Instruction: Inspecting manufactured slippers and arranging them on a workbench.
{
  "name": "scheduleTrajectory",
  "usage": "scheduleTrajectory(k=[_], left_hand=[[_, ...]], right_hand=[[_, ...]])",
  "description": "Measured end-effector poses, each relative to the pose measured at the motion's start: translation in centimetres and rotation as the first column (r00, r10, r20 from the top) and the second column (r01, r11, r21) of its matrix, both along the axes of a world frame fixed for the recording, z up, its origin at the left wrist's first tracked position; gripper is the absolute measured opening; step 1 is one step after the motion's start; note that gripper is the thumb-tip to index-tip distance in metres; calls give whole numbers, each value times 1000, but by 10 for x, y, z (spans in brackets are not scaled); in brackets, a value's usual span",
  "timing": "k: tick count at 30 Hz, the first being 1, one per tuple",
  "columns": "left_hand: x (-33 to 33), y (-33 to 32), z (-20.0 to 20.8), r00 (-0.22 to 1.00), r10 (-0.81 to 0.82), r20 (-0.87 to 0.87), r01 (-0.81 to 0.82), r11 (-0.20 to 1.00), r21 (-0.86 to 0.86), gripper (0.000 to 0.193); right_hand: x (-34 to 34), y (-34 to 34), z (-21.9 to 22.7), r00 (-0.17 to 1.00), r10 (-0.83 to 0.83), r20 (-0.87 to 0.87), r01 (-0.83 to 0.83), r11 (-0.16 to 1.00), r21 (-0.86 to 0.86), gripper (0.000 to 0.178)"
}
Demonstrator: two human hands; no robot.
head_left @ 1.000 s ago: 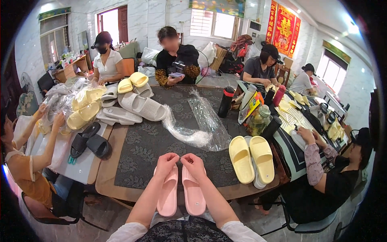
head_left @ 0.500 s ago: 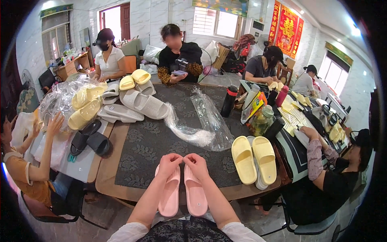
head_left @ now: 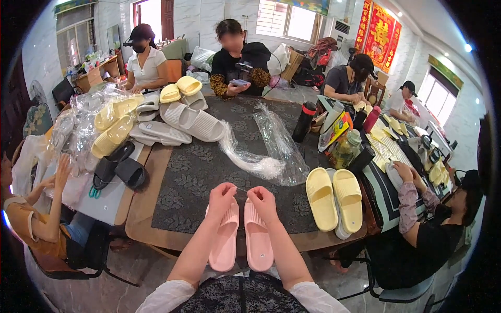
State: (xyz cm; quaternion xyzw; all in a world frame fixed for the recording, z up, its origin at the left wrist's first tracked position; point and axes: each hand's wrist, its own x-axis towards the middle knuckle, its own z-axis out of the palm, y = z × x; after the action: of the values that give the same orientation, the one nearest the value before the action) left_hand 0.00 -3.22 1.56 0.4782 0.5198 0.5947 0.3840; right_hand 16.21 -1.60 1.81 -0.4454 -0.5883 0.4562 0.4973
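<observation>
My left hand (head_left: 223, 198) and my right hand (head_left: 262, 202) are both pinched shut, a small gap apart. A thin clear strand (head_left: 240, 189) stretches between their fingertips, hard to make out in detail. Beneath them lies a pair of pink slides, the left slide (head_left: 224, 246) and the right slide (head_left: 259, 245), toes at the table and heels over its near edge. My hands partly hide the ribbed straps. Beyond my hands, a bundle of fine clear strands (head_left: 263, 166) rests on the dark patterned mat (head_left: 193, 182), beside a clear plastic bag (head_left: 282, 151).
Pale yellow slides (head_left: 321, 201) are at the right. Grey slides (head_left: 195, 122), black slides (head_left: 130, 173) and bagged yellow slides (head_left: 112, 135) crowd the left. A black bottle (head_left: 303, 122) and a glass jar (head_left: 345, 148) stand at the right. Several people sit around the tables.
My hands have moved apart, opening a gap with the strand showing across it. The view has shifted slightly. The person at the left has lowered their hands.
</observation>
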Motion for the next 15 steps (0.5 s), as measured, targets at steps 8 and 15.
scheduleTrajectory(k=[8,15], left_hand=[[2,0,-5,986,-73,-147,73,997,-9,16],[0,3,-12,967,-177,-184,172,984,-44,16]], right_hand=[[-2,-2,-1,999,-19,37,17,998,56,11],[-3,0,-4,997,66,26,-68,995,75,11]])
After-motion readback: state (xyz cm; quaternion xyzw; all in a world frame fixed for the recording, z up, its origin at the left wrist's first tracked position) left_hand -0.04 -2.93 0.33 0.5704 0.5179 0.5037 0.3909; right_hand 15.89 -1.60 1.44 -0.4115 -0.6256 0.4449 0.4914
